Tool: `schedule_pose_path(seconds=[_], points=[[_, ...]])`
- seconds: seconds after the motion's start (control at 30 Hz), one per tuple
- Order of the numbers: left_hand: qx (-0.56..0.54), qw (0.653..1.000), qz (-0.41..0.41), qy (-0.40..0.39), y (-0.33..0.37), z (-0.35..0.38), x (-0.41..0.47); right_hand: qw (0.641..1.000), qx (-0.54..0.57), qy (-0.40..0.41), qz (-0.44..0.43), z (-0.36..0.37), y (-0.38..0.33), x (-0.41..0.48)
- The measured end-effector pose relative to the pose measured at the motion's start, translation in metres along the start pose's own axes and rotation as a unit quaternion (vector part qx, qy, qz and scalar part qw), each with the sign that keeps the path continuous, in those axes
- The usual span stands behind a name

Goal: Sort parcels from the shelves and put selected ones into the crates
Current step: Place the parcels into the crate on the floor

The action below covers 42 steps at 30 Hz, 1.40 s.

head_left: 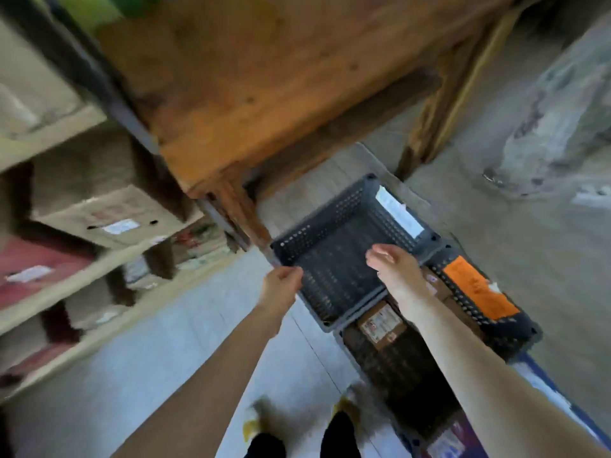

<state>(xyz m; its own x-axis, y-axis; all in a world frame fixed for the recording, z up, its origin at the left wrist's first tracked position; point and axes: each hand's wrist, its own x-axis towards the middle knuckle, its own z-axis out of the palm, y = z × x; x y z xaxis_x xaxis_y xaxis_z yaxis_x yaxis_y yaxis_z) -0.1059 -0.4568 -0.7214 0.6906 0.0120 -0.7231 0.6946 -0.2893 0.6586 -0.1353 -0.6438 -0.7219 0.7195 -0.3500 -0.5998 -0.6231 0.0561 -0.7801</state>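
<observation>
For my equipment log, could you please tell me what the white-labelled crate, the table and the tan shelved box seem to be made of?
The white-labelled crate looks like moulded plastic, matte grey, with regular rows of holes. The table is wood with a worn orange-brown finish; knots show. The tan shelved box is likely cardboard: dull surface, paper label, blurred.

Floor: we saw pale grey tiles [185,342] across the left and middle, and rougher, mottled grey ground [515,226] towards the right edge.
Table: we saw a worn orange-brown wooden table [248,77] standing on the floor, with one leg [246,213] near the shelving and another further right.
Shelving: we noted pale board shelves [62,289] on a dark upright [109,90] along the floor's left edge.
Sharpness: we found everything blurred.
</observation>
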Motion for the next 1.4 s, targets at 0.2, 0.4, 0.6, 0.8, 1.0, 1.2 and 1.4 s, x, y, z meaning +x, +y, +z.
schedule_pose_path(seconds=[0.2,0.4,0.6,0.8,1.0,1.2,1.4], points=[[-0.118,0.983,0.067,0.121,0.014,-0.176,-0.088,0.981,-0.068,-0.123,-0.134,0.148,-0.102,-0.088],[-0.166,0.946,0.131,0.246,-0.038,-0.373,-0.171,0.947,-0.104,-0.222,-0.207,0.337,-0.14,-0.199],[-0.2,0.896,0.165,0.36,-0.086,-0.538,-0.239,0.908,-0.15,-0.304,-0.247,0.481,-0.15,-0.302],[-0.241,0.855,0.164,0.428,-0.107,-0.644,-0.254,0.873,-0.185,-0.347,-0.287,0.577,-0.175,-0.349],[-0.22,0.843,0.157,0.465,-0.105,-0.726,-0.216,0.857,-0.226,-0.36,-0.292,0.677,-0.193,-0.346],[-0.09,0.86,0.092,0.493,-0.079,-0.792,-0.155,0.881,-0.23,-0.375,-0.174,0.784,-0.214,-0.318],[-0.17,0.847,0.035,0.503,-0.07,-0.815,-0.117,0.88,-0.274,-0.374,-0.104,0.85,-0.219,-0.305]])
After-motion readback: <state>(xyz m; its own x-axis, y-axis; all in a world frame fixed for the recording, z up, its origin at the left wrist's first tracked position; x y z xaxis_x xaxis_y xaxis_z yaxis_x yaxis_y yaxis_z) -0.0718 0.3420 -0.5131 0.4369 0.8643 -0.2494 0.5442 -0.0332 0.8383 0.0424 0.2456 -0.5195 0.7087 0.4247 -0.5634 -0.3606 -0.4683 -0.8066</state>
